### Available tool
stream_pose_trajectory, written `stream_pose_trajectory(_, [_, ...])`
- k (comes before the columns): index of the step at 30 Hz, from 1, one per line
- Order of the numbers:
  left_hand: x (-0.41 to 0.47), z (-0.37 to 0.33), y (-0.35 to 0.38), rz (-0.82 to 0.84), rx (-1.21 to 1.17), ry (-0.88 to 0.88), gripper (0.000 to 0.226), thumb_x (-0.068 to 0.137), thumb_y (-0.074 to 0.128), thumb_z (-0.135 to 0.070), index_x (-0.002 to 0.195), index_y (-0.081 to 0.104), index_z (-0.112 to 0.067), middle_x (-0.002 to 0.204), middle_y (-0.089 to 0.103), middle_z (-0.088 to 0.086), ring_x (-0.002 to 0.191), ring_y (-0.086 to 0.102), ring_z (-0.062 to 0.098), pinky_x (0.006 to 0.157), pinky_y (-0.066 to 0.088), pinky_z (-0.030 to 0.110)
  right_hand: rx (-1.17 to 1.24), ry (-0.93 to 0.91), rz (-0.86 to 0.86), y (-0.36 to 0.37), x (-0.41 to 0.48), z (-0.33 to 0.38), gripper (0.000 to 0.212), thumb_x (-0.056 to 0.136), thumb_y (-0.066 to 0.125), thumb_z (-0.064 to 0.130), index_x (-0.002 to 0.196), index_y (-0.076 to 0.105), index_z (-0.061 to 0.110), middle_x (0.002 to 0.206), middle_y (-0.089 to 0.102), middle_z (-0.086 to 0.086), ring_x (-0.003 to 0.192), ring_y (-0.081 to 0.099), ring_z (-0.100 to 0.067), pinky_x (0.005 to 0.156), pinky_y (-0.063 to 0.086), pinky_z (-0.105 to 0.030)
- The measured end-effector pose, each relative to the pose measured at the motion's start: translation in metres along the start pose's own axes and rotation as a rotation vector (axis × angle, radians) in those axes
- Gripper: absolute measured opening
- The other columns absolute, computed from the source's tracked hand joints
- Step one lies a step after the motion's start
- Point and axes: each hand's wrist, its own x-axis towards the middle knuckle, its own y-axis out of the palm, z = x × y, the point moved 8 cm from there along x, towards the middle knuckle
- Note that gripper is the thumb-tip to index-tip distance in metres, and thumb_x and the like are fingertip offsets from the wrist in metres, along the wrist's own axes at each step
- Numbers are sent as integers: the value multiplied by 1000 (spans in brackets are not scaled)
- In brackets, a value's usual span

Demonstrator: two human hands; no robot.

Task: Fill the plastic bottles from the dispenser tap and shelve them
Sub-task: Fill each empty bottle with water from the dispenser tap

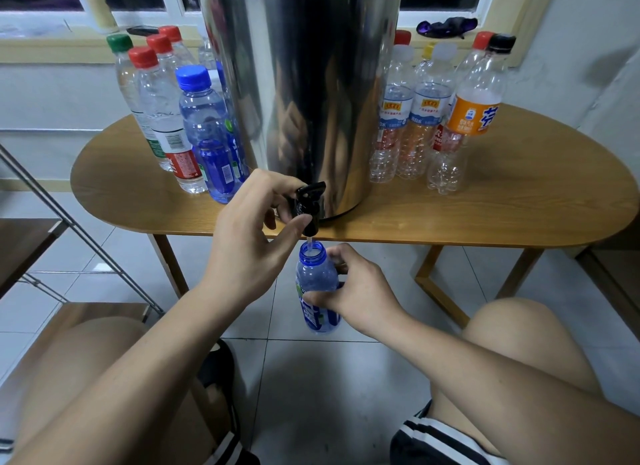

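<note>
A tall steel dispenser [304,83] stands on the wooden table [485,201], its black tap [309,204] overhanging the front edge. My left hand [249,236] grips the tap, thumb under the spout and fingers curled over the lever. A thin stream of water falls into an uncapped blue bottle [317,288] held upright just below the spout. My right hand [360,291] wraps around that bottle's middle. Capped bottles that look full [204,132] stand left of the dispenser. Capped bottles that look empty [429,118] stand to its right.
A metal shelf rack [69,222] with wooden boards stands at the left. My knees flank the bottle above the tiled floor [311,378]. A window sill [52,45] runs behind the table, with a dark purple cloth [446,26] on it at the right.
</note>
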Motion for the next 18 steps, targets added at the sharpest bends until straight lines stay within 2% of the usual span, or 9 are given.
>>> stream_pose_trajectory(18, [-1, 0, 0, -6, -9, -5, 37, 92, 83, -1, 121, 64, -15, 95, 59, -1, 83, 63, 18, 71, 52, 42, 21, -50, -25, -1, 0, 2, 60, 76, 96, 44, 123, 60, 37, 121, 69, 19, 114, 65, -5, 98, 61, -36])
